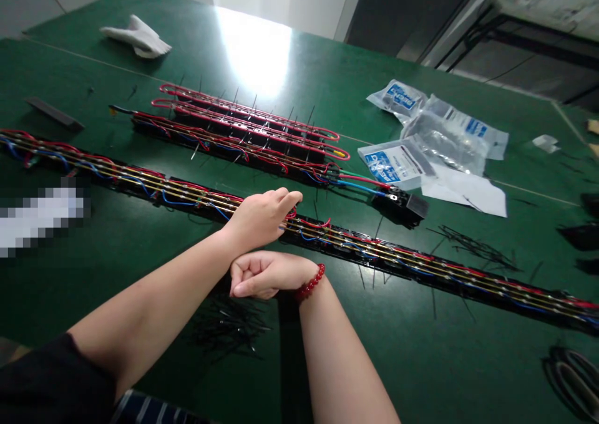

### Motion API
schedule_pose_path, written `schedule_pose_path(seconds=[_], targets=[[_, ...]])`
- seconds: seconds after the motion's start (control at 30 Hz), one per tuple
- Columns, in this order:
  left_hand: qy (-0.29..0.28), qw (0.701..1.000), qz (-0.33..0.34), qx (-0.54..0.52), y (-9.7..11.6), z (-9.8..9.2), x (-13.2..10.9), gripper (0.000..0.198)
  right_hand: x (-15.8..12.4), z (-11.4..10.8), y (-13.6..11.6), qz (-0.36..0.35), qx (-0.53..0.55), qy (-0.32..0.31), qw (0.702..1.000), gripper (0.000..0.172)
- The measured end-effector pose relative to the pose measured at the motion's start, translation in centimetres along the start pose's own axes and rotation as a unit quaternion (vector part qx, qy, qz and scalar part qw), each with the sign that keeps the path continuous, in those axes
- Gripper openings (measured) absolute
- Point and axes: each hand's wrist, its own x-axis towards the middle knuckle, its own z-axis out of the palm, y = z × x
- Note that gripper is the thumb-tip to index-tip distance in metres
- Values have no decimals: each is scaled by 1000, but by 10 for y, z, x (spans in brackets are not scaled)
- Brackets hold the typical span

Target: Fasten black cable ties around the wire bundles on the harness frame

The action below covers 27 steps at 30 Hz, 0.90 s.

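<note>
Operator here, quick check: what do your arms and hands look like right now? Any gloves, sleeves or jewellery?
Your left hand and right hand are bare, without gloves. A short black sleeve ends on the upper left arm. A bracelet of round red beads circles the right wrist.

I count one left hand (262, 219), one right hand (266, 275), one red bead bracelet (310, 282), four long black wired rails (355, 247), three printed plastic bags (453, 131), two heaps of black cable ties (472, 246), one black connector block (400, 207) and, at upper left, one white glove (138, 37).
</note>
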Motion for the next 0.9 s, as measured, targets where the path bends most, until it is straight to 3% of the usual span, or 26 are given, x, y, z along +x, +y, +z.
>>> schedule_pose_path(seconds=[0.13,0.33,0.5,0.63,0.77,0.9], targets=[[25,1000,9,5,-1,4,-3,44,0,0,-1,10,-12,0,1000,35],[0,1000,1,-16,3,2,-3,52,0,0,-1,22,-36,-2,999,36],[-73,995,8,-64,-2,-19,-2,67,1,1,2,0,-25,3,1000,37],[-162,969,5,-188,-13,-39,5,79,2,3,2,-2,-10,9,1000,36],[-175,952,-62,-244,-22,-41,32,50,2,3,1,-3,-11,3,1000,37],[-267,937,-32,-223,-29,-36,60,30,2,2,0,-11,-11,0,1000,37]])
